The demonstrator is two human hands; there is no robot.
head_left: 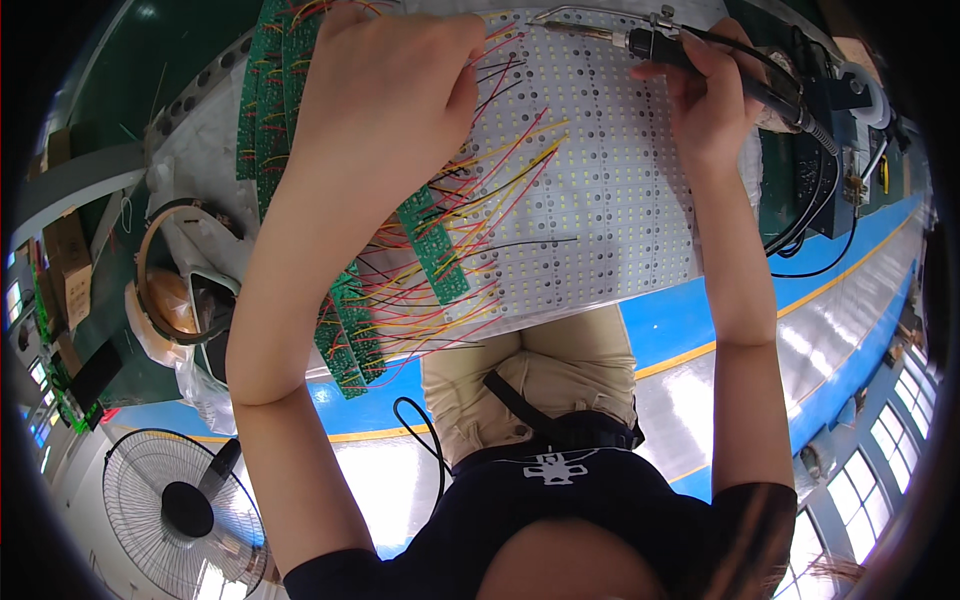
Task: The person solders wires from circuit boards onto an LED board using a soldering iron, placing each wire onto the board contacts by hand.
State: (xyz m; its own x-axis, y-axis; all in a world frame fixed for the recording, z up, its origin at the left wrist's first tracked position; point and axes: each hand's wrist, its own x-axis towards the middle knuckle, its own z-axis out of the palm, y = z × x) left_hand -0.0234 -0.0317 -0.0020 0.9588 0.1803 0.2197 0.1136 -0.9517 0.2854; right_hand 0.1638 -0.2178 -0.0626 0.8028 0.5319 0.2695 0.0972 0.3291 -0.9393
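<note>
My left hand (pixel 395 95) is closed, fingers curled, above green circuit boards (pixel 268 110) at the far left of the worktop. Whatever it may hold is hidden behind the hand. My right hand (pixel 712 100) grips a soldering iron (pixel 655 47) with a black handle and a thin metal tube alongside. The iron's tip points left, a little apart from my left hand. Between and below the hands lies a white perforated sheet (pixel 620 190) with rows of small yellowish rectangles. Red, yellow and black wires (pixel 520 165) fan across it from another narrow green board (pixel 432 245).
A soldering station (pixel 840 110) with thick black cables (pixel 825 190) stands at the right. Left of the boards are a round hoop (pixel 150 265) and plastic bags (pixel 205 395). More wired boards (pixel 350 345) overhang the near edge. A fan (pixel 188 510) stands lower left.
</note>
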